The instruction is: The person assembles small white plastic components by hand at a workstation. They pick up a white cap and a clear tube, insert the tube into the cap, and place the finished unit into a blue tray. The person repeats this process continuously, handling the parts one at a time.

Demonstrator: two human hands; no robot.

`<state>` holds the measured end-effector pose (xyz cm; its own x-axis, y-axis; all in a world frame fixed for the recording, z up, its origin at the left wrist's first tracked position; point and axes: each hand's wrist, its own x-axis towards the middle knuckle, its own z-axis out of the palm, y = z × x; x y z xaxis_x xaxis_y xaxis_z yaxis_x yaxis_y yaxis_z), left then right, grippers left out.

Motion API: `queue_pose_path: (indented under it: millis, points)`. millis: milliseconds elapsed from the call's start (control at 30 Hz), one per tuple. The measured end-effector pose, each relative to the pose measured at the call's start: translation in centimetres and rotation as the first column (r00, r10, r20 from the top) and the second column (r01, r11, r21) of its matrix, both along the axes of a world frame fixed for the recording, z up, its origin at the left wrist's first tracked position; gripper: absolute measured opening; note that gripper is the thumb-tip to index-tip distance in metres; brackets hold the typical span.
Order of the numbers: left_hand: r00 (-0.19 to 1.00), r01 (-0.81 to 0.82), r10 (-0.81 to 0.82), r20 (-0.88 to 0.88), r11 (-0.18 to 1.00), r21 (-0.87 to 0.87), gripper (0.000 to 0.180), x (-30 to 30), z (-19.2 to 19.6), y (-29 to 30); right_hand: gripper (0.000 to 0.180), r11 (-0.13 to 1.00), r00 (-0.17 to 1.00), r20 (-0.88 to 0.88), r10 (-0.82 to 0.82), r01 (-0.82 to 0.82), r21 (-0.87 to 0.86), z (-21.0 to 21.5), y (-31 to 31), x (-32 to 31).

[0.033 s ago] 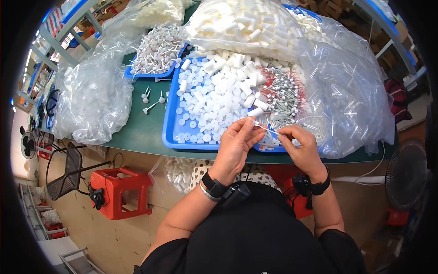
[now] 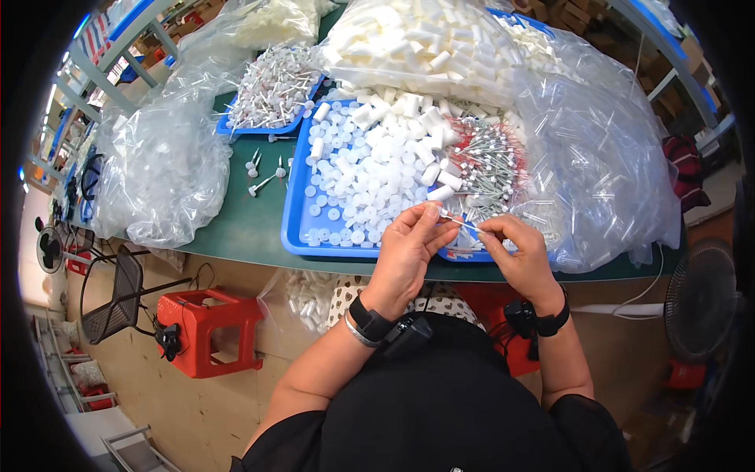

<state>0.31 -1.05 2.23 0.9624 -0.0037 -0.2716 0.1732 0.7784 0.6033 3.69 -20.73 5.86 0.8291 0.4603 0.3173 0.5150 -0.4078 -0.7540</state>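
My left hand (image 2: 414,245) pinches one end of a thin rod-like piece (image 2: 464,224), pale and partly metallic, between thumb and forefinger. My right hand (image 2: 517,250) pinches its other end, so it stretches between both sets of fingertips. Its exact kind is too small to tell. Beneath and beyond my hands lies a blue tray (image 2: 293,224). Translucent white discs (image 2: 346,169) with centre holes fill its left part. White foam-like cylinders (image 2: 430,119) lie in its middle, beside a heap of metal pins with red thread-like ends (image 2: 487,161).
Clear plastic bags (image 2: 602,169) flank the tray, and a bag of white cylinders (image 2: 417,47) stands behind it. A smaller blue tray (image 2: 271,90) holds assembled-looking white pieces. Several loose pins (image 2: 266,182) lie on the green tabletop (image 2: 244,216). A red stool (image 2: 206,334) stands at lower left.
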Motion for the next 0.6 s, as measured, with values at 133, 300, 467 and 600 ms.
queue_pose_path:
  millis: [133,300,467,600]
  points:
    - [0.995,0.053,-0.060,0.075,0.994,0.093,0.032,-0.7,3.5,-0.8,0.011,0.990,0.979,-0.202,0.021,0.009,0.144,2.4,0.2,-0.7]
    - [0.971,0.073,-0.141,0.195,0.945,0.320,0.033,-0.9,8.6,-1.0,0.018,0.954,0.864,-0.485,0.137,0.016,0.299,7.8,0.2,-0.8]
    - [0.945,0.075,-0.184,0.271,0.926,0.369,0.032,-1.6,10.6,-1.0,0.023,0.910,0.751,-0.605,0.265,0.013,0.415,9.9,-0.3,-1.6]
    - [0.955,0.108,-0.179,0.235,0.951,0.289,0.034,-2.3,8.5,-0.4,0.027,0.811,0.415,-0.764,0.494,0.097,0.577,7.9,0.0,-0.3]
